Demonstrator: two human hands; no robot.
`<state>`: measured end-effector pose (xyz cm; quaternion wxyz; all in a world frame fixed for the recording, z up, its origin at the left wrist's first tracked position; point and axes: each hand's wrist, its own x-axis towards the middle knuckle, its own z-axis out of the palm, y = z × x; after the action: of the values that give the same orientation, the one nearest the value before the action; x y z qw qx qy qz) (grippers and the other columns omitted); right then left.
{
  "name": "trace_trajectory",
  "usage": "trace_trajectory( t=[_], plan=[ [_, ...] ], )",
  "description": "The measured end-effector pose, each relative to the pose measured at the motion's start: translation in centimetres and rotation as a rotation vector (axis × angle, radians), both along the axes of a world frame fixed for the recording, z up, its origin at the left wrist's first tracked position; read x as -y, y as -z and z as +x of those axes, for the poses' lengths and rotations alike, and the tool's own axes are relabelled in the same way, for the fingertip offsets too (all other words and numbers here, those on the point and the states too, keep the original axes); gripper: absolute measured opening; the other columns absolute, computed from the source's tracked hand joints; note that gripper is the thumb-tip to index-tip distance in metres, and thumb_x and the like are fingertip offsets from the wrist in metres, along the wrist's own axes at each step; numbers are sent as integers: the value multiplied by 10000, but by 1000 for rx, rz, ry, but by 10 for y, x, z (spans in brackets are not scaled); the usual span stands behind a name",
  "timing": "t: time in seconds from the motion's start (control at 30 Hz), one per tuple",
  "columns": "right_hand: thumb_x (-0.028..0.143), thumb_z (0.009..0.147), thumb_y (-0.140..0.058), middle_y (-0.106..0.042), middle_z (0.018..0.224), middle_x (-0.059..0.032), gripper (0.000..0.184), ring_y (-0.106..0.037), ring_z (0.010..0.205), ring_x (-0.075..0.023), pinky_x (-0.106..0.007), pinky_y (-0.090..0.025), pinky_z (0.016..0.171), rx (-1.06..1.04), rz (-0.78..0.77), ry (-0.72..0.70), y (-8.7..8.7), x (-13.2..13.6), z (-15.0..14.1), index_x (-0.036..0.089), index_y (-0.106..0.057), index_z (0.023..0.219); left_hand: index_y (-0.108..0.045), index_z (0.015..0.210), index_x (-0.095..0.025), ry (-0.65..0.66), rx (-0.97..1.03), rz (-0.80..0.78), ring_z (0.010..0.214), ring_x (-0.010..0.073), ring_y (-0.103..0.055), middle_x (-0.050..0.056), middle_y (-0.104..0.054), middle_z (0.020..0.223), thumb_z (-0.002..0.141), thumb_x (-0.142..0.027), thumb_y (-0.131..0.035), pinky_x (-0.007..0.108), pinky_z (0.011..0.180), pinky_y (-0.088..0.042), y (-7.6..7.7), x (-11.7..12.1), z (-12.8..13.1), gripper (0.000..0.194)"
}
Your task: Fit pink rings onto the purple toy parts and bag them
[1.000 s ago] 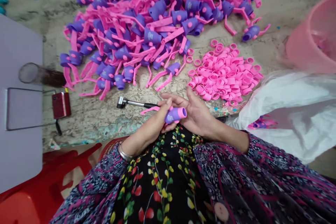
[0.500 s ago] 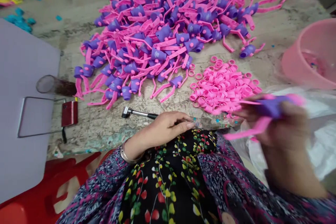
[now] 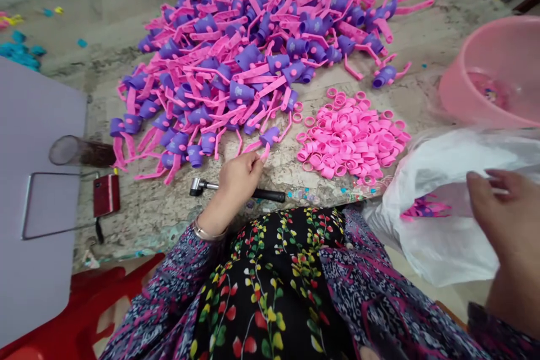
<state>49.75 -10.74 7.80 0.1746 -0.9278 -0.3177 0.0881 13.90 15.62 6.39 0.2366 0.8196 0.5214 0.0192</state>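
Observation:
With its fingertips, my left hand [image 3: 241,175] pinches a pink leg of a purple-and-pink plastic toy part [image 3: 270,136] at the front edge of a large heap of similar parts [image 3: 248,56]. That toy part still lies on the worktable. My right hand [image 3: 500,208] is over a white plastic bag [image 3: 451,149], fingers apart and nothing in them. Inside the bag lies a pink-and-purple part [image 3: 428,207]. Between the heap and the bag is a pile of small pink rings [image 3: 354,138]. A hammer [image 3: 270,195] rests beneath my left wrist, partly covered by it.
A pink tub [image 3: 472,79] stands at the right, behind the bag. On the left are a glass with dark contents [image 3: 82,152], a dark red box-like object [image 3: 106,195] and a pale panel [image 3: 37,191]. Red plastic stools [image 3: 88,298] are below the table edge.
My right hand has let go of a pink-and-purple toy part and is now empty above the bag. My left hand has moved from the table edge up to a part at the heap.

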Motion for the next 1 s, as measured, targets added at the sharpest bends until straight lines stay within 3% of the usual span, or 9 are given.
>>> trace_trajectory(
  t=[0.07, 0.17, 0.3, 0.43, 0.6, 0.73, 0.83, 0.93, 1.0],
  plan=[
    [510, 879, -526, -627, 782, -102, 255, -644, 836, -353, -543, -464, 773, 49, 124, 28, -13, -36, -36, 295, -642, 952, -672, 801, -193, 39, 115, 8, 665, 180, -569, 29, -654, 710, 904, -346, -482, 272, 598, -324, -6, 12, -9, 265],
    [515, 840, -630, -684, 889, -80, 320, -652, 773, -246, -427, -513, 713, -446, 441, -259, -16, -91, -92, 251, -678, 1014, -685, 842, -195, 70, 302, -28, 694, 164, -586, 22, -671, 759, 911, -368, -525, 256, 648, -393, -16, 32, -21, 245],
    [435, 772, -743, -657, 1100, -74, 572, -632, 694, -144, -318, -529, 611, -1002, 505, -498, 3, -145, -148, 230, -571, 1278, -710, 886, -202, 157, 442, -168, 748, 165, -624, 28, -701, 798, 908, -344, -571, 262, 715, -446, -26, 51, -32, 199],
    [346, 765, -767, -666, 1010, -47, 370, -632, 832, -154, -311, -531, 755, -1208, 531, -645, 15, -160, -169, 206, -671, 1093, -724, 855, -193, 114, 504, -335, 774, 173, -643, 41, -719, 827, 882, -322, -597, 273, 734, -463, -24, 56, -44, 182],
    [251, 772, -764, -630, 1111, -24, 418, -602, 884, -147, -292, -508, 767, -1305, 534, -728, 12, -151, -161, 263, -652, 1175, -680, 727, -167, -71, 703, -630, 592, 120, -540, -4, -621, 631, 808, -374, -685, 230, 582, -410, -17, 51, -54, 223],
    [244, 767, -767, -644, 932, 2, 327, -606, 810, -135, -266, -505, 704, -1346, 532, -682, 7, -145, -158, 240, -652, 1074, -656, 680, -161, -277, 965, -893, 501, 95, -501, -23, -554, 511, 759, -421, -739, 217, 539, -413, -15, 42, -46, 284],
    [248, 730, -793, -636, 849, 23, 305, -623, 747, -113, -250, -520, 679, -1372, 598, -552, 6, -145, -163, 218, -618, 978, -704, 832, -152, -423, 1134, -971, 577, 138, -603, 30, -658, 623, 764, -618, -660, 255, 590, -497, -11, 39, -32, 473],
    [308, 737, -785, -633, 776, 36, 313, -628, 637, -103, -252, -531, 613, -1357, 642, -372, 9, -147, -171, 205, -564, 933, -661, 1147, -157, -500, 1206, -802, 875, 204, -702, 104, -744, 965, 782, -666, -606, 339, 827, -551, -1, 43, -24, 629],
    [352, 746, -773, -625, 711, 42, 327, -624, 584, -111, -259, -528, 568, -1342, 627, -277, 12, -149, -178, 206, -526, 903, -570, 1306, -177, -487, 1106, -607, 1151, 240, -636, 129, -688, 1214, 812, -573, -639, 394, 1032, -464, 6, 49, -24, 637]
  ],
)
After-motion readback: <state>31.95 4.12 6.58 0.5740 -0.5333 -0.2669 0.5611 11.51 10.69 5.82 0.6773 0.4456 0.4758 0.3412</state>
